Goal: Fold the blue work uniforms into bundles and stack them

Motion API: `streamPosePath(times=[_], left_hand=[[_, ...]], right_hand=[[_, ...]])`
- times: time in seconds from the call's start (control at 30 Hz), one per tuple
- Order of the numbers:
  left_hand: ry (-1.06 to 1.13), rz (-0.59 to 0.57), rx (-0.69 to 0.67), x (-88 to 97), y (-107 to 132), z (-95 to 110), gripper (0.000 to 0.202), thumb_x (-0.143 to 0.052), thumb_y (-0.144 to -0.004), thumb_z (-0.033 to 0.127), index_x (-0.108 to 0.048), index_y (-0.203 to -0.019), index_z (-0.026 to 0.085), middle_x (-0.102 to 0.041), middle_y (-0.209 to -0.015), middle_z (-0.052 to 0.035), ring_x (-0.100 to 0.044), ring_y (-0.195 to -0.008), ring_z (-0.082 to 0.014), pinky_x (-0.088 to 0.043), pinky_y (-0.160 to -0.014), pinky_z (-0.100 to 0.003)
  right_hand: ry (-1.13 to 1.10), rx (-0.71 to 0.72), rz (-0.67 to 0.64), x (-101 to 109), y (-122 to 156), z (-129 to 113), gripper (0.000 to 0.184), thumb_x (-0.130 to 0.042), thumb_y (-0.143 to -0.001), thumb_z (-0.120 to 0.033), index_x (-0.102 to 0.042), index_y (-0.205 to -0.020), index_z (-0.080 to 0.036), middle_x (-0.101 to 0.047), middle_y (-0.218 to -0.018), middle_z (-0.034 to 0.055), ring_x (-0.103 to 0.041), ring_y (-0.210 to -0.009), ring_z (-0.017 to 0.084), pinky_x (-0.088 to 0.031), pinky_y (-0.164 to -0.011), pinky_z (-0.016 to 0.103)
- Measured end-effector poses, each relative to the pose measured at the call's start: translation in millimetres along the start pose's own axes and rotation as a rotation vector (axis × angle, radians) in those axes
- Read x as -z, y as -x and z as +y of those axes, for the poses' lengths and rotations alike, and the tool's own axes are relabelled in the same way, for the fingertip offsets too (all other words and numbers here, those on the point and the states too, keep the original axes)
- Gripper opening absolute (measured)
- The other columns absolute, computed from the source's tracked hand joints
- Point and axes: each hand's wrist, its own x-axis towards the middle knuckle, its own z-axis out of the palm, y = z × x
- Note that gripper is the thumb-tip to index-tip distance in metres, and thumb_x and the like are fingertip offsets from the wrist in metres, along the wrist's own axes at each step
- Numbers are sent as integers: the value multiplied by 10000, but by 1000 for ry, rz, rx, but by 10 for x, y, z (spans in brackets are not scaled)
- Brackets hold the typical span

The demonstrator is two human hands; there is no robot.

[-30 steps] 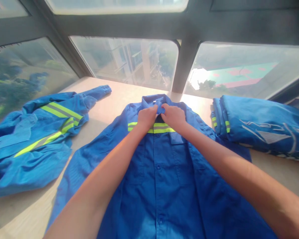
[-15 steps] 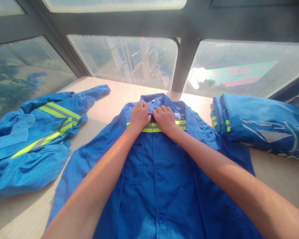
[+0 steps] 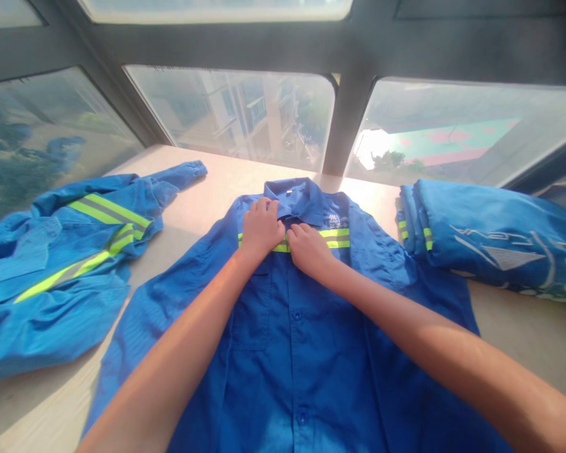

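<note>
Leaning over the table point(image 3: 523, 340), you have both forearms stretched across the blue jacket point(image 3: 330, 327), which lies face up in front of you, its collar point(image 3: 315, 202) pointing toward the window point(image 3: 193, 107). Your left hand point(image 3: 263, 229) rests on the upper chest just below the collar, its fingers bent and close together. Your right hand point(image 3: 309, 248) sits just beside it, a little nearer to you, on the front seam over the stripe point(image 3: 337, 238). Its fingers are curled in narrow too. Both hands touch the cloth, but their thumbs and fingertips are largely hidden, so you cannot tell how firmly either one pinches it.

A small white label point(image 3: 289, 191) shows inside the collar, and a white logo point(image 3: 336, 220) lies above the stripe, to the right of your right hand. Two buttons point(image 3: 297, 316) show down the front, below your hands. The sleeves spread out to both sides, partly under your forearms.

On your left, well apart from your hands, lies a second jacket point(image 3: 85, 251), rumpled, with yellow bands. On your right, near the sleeve, lies a folded pile point(image 3: 495, 220) of blue cloth with white print.
</note>
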Motion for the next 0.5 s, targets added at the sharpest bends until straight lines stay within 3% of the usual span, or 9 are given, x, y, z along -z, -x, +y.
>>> streamPosePath(times=[0.2,0.3,0.4,0.5], left_hand=[[31,-48,-75,109,334,-6,428,-526,-875,231,-549,-1293,141,-576,-1313,-148,-539,-1208,-293,-459,-996,-415],[92,-93,-162,121,481,70,330,-463,-914,201,-596,-1210,141,-618,-1249,-138,-569,-1168,-258,-457,-1021,-382],[107,-136,-228,43,646,207,328,-427,-934,185,-614,-1196,122,-621,-1245,-162,-569,-1173,-261,-449,-1044,-393],[78,-57,-152,-75,782,315,406,-372,-961,176,-566,-1305,86,-568,-1348,-200,-524,-1253,-279,-404,-1101,-428]], right_hand=[[-71,-47,51,-51,76,18,277,-432,-927,-113,-633,-1113,-73,-587,-1229,208,-488,-1125,297,-399,-994,406],[-97,-66,90,-81,113,34,331,-422,-949,-147,-599,-1222,-85,-532,-1377,199,-453,-1209,302,-388,-1011,411],[-103,-84,118,-133,141,33,377,-395,-987,-200,-554,-1320,-128,-473,-1486,161,-412,-1274,304,-371,-1028,430],[-83,-99,107,-155,134,39,384,-351,-1011,-213,-549,-1336,-163,-465,-1510,142,-423,-1274,299,-375,-1023,448]])
